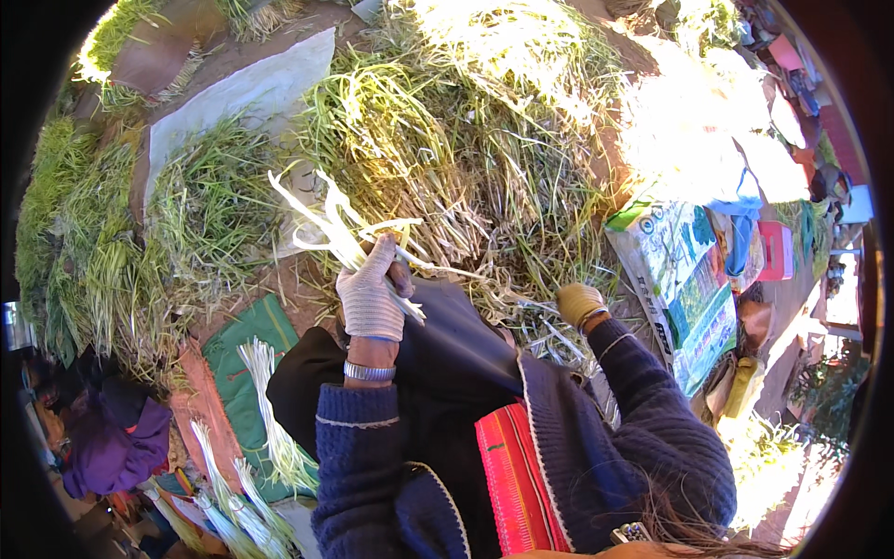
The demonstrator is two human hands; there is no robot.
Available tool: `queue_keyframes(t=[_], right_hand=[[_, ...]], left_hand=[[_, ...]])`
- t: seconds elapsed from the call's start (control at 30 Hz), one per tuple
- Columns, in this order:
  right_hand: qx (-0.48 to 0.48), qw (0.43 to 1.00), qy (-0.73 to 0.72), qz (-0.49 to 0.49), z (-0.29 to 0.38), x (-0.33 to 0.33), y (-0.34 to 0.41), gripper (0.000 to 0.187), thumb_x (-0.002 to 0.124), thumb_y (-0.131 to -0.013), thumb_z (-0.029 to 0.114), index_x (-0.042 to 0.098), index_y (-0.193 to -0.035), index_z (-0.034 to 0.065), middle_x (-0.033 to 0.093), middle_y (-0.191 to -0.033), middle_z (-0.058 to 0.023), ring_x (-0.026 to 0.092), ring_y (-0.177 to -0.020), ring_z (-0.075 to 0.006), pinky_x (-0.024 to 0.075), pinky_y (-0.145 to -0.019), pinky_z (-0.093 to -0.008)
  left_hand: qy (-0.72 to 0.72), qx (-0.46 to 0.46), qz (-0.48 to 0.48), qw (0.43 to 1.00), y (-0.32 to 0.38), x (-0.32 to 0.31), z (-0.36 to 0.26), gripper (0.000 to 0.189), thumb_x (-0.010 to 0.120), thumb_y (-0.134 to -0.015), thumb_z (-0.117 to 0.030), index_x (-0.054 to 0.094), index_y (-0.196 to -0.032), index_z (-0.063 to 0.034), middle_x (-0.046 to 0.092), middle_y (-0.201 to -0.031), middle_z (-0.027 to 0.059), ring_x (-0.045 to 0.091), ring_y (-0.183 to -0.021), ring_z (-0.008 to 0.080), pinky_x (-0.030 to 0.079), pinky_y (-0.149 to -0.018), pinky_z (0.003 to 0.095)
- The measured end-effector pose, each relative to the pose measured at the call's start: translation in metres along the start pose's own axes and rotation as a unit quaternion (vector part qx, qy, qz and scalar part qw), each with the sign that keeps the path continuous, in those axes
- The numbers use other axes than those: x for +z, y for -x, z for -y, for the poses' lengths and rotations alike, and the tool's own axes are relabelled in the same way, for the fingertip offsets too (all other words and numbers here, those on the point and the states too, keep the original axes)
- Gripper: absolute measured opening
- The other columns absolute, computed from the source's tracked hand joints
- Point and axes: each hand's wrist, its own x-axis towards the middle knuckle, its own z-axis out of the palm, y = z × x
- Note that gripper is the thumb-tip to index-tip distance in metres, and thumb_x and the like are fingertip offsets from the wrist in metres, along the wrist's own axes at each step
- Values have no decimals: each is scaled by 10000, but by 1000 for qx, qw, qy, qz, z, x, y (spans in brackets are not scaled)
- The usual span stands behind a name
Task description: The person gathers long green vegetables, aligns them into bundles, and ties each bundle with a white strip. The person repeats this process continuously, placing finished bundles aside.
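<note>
My left hand (374,297), in a pale knit glove with bare fingertips showing, is closed around a small bunch of pale plant stalks (342,234) at the centre left, above my dark-clad lap. To the right, my right hand (581,305), in a yellowish glove, is curled low over loose plant scraps (552,335); thin strands run near its fingers, and whether it grips one I cannot tell. A large heap of long green and yellowing stalks (447,161) lies on the ground just beyond my knees. Bundles of cleaned white stalks (269,405) lie at my left.
A green cloth (244,356) and a reddish mat (202,398) lie at the left. More green heaps (209,182) rest on a white sheet (244,77). A printed plastic sack (681,286) stands at the right by a pink container (774,250). A person in purple (115,447) sits at the lower left.
</note>
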Motion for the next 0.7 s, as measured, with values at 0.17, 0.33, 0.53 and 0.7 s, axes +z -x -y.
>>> queue_keyframes(t=[0.17,0.33,0.53,0.7], right_hand=[[-288,811,-389,-328,95,-90,18,232,725,-876,257,730,-1027,81,718,-963,-150,691,-878,-323,550,-809,-429],[-291,739,-586,-158,175,-147,40,315,734,-899,183,678,-1148,-3,712,-997,-100,656,-918,-132,546,-841,-308],[-222,766,-583,-154,189,-148,37,215,705,-901,186,701,-1007,-1,709,-812,-124,663,-763,-169,544,-725,-323],[-225,827,-466,-222,166,-106,12,221,722,-898,263,710,-945,48,689,-759,-153,663,-677,-253,534,-665,-362]], left_hand=[[-20,10,-24,999,-2,4,1,143,715,-932,-132,615,-887,-40,534,-564,37,476,-430,129,377,-398,267],[-24,5,-40,999,-1,1,1,123,725,-926,-133,629,-944,-58,566,-582,29,500,-432,109,386,-391,240],[-45,22,-7,999,-3,-6,4,130,730,-921,-128,645,-946,-33,564,-582,17,491,-429,102,374,-392,240],[-8,24,-1,1000,0,-3,1,120,712,-933,-117,646,-950,-18,569,-600,20,488,-455,96,369,-415,244]])
